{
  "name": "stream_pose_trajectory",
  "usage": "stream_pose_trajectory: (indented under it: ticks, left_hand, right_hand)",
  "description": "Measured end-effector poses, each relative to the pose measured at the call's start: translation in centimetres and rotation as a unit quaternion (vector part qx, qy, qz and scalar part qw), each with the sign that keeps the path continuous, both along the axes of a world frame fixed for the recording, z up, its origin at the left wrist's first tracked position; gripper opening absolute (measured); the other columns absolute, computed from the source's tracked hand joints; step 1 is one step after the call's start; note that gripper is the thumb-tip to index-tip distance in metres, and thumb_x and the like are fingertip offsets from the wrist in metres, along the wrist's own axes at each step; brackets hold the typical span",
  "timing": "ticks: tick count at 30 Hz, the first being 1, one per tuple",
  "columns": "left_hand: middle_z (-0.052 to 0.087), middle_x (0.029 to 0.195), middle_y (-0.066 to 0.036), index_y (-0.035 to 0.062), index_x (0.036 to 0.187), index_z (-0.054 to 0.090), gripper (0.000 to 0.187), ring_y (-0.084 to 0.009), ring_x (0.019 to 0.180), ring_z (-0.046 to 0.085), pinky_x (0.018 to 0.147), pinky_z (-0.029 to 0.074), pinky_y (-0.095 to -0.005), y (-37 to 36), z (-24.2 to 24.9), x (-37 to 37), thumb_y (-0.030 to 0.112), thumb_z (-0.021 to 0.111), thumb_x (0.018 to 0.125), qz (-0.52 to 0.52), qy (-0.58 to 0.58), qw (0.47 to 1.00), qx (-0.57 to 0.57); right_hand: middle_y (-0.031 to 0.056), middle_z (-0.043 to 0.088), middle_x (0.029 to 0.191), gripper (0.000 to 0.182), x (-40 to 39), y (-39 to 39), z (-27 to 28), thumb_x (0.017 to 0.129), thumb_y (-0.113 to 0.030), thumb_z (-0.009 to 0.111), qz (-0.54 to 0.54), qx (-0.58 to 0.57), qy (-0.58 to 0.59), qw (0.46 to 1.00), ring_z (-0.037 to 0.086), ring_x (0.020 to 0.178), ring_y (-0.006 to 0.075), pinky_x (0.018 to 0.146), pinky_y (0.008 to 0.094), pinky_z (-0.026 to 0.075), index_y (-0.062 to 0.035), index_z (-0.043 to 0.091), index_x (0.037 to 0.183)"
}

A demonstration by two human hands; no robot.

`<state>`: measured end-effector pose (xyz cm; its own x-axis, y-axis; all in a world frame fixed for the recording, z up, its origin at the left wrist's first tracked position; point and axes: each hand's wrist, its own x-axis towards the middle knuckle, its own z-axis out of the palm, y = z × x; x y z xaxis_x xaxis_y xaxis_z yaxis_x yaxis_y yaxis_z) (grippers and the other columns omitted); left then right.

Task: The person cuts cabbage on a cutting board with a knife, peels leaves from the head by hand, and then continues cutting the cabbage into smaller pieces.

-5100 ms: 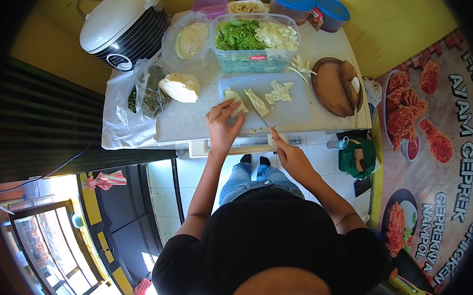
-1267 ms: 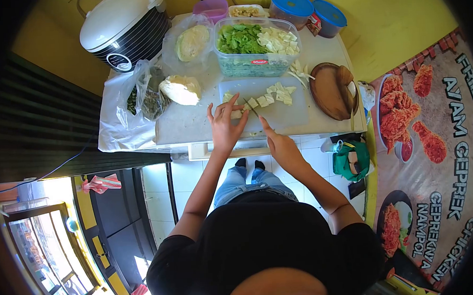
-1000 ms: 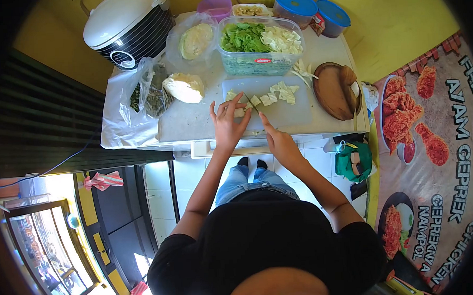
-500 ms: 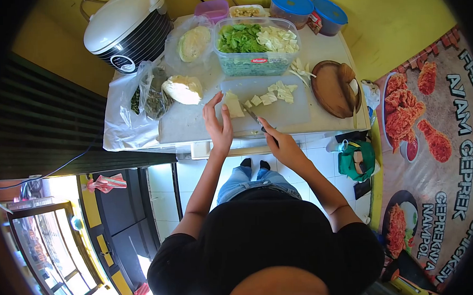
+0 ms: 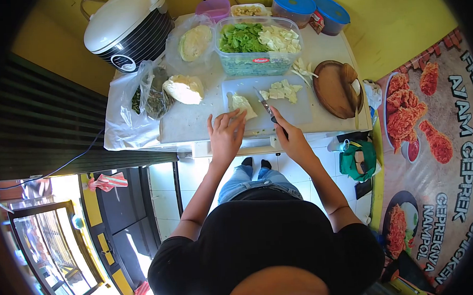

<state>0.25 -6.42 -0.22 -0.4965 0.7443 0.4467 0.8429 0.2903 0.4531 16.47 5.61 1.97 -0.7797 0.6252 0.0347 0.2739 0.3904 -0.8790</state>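
My right hand is closed round the dark handle of a kitchen knife. The blade points away from me over the white cutting board, just left of a cluster of cut cabbage pieces. On the board's left part lies a larger cabbage piece. My left hand is at its near edge, fingers stretched and apart, with the fingertips right against the leaf. A cut cabbage half sits left of the board.
Behind the board stands a clear plastic container of chopped greens and cabbage. A wooden mortar is on the right. Bagged cabbage, a plastic bag of greens and a rice cooker are left. Blue-lidded tubs stand behind.
The knife has moved right, away from the larger cabbage piece, and the cut pieces have shifted into a tighter group. My left hand has moved right and nearer to me, and the larger piece has turned.
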Motion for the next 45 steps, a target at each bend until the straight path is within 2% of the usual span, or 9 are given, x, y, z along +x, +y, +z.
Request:
stream_pose_trajectory:
  ticks: [6, 11, 14, 18, 20, 23, 26, 42, 45]
  left_hand:
    - [0.067, 0.103, 0.003, 0.0185, 0.108, 0.072, 0.026, -0.0194, 0.103, 0.057, 0.109, 0.023, -0.0517, 2.2, -0.5, -0.6, 0.025, 0.070, 0.083, 0.019, -0.010, 1.000, 0.021]
    - [0.072, 0.096, 0.002, 0.0180, 0.103, 0.074, 0.025, -0.0183, 0.102, 0.060, 0.111, 0.019, -0.0500, 2.4, -1.4, -0.7, 0.028, 0.075, 0.079, 0.038, -0.051, 0.996, 0.058]
    - [0.072, 0.098, 0.000, 0.0158, 0.099, 0.075, 0.024, -0.0185, 0.107, 0.060, 0.112, 0.018, -0.0492, 2.3, -1.4, -0.7, 0.027, 0.076, 0.078, 0.029, -0.065, 0.996, 0.061]
    - [0.072, 0.101, -0.001, 0.0131, 0.099, 0.075, 0.023, -0.0190, 0.110, 0.060, 0.113, 0.017, -0.0500, 2.4, -1.4, -0.7, 0.026, 0.074, 0.079, 0.017, -0.077, 0.995, 0.065]
    - [0.072, 0.102, -0.001, 0.0126, 0.099, 0.075, 0.023, -0.0193, 0.111, 0.060, 0.113, 0.016, -0.0502, 2.3, -1.2, -0.7, 0.025, 0.074, 0.080, 0.015, -0.081, 0.994, 0.065]
    - [0.072, 0.104, -0.002, 0.0122, 0.098, 0.075, 0.021, -0.0198, 0.112, 0.060, 0.114, 0.013, -0.0524, 2.1, -0.9, -0.8, 0.023, 0.073, 0.081, 0.001, -0.093, 0.993, 0.069]
    - [0.071, 0.106, -0.002, 0.0122, 0.096, 0.075, 0.018, -0.0202, 0.114, 0.059, 0.113, 0.011, -0.0549, 1.9, -1.1, -1.0, 0.022, 0.072, 0.081, -0.010, -0.096, 0.994, 0.055]
    - [0.071, 0.106, -0.003, 0.0120, 0.094, 0.076, 0.016, -0.0200, 0.116, 0.059, 0.114, 0.010, -0.0552, 2.1, -1.1, -0.6, 0.021, 0.072, 0.082, 0.004, -0.108, 0.992, 0.063]
    - [0.071, 0.107, -0.002, 0.0127, 0.094, 0.075, 0.015, -0.0200, 0.115, 0.059, 0.113, 0.012, -0.0559, 2.1, -1.2, -0.5, 0.022, 0.071, 0.082, 0.006, -0.107, 0.992, 0.067]
  right_hand:
    - [0.0203, 0.053, 0.067, 0.054, -1.5, -0.5, -0.1, 0.096, -0.010, 0.049, 0.033, -0.003, 0.016, 0.999, 0.051, 0.054, 0.0285, 0.061, 0.0342, 0.046, -0.0193, 0.034, 0.147]
    - [0.0257, 0.058, 0.073, 0.056, -2.3, -0.7, -0.1, 0.096, -0.010, 0.047, 0.041, 0.022, -0.026, 0.999, 0.059, 0.064, 0.0408, 0.066, 0.0430, 0.048, -0.0183, 0.031, 0.148]
    - [0.0276, 0.060, 0.077, 0.056, -2.5, -0.5, -0.1, 0.095, -0.011, 0.047, 0.049, 0.042, -0.028, 0.997, 0.061, 0.070, 0.0431, 0.066, 0.0479, 0.047, -0.0186, 0.030, 0.148]
    - [0.0265, 0.061, 0.073, 0.056, -2.9, -0.2, 0.3, 0.095, -0.012, 0.048, 0.060, 0.063, -0.052, 0.995, 0.061, 0.066, 0.0431, 0.063, 0.0494, 0.047, -0.0185, 0.029, 0.148]
    - [0.0237, 0.059, 0.071, 0.056, -3.0, -0.1, 0.7, 0.095, -0.009, 0.049, 0.063, 0.067, -0.115, 0.989, 0.059, 0.061, 0.0401, 0.063, 0.0418, 0.049, -0.0188, 0.032, 0.147]
    - [0.0234, 0.059, 0.068, 0.058, -3.3, -0.3, 1.0, 0.094, -0.008, 0.049, 0.068, 0.133, -0.155, 0.977, 0.060, 0.059, 0.0405, 0.060, 0.0461, 0.048, -0.0184, 0.031, 0.148]
    - [0.0225, 0.061, 0.063, 0.062, -3.4, -0.2, 0.6, 0.092, -0.011, 0.050, 0.076, 0.136, -0.151, 0.976, 0.061, 0.058, 0.0407, 0.057, 0.0504, 0.050, -0.0202, 0.026, 0.149]
    - [0.0228, 0.060, 0.062, 0.064, -1.2, -0.9, -0.6, 0.090, -0.007, 0.051, 0.069, 0.184, -0.102, 0.975, 0.061, 0.057, 0.0406, 0.056, 0.0497, 0.049, -0.0160, 0.026, 0.149]
    - [0.0229, 0.059, 0.062, 0.065, 0.5, -1.7, -0.3, 0.090, -0.006, 0.051, 0.075, 0.142, -0.126, 0.979, 0.060, 0.056, 0.0406, 0.054, 0.0496, 0.048, -0.0160, 0.025, 0.149]
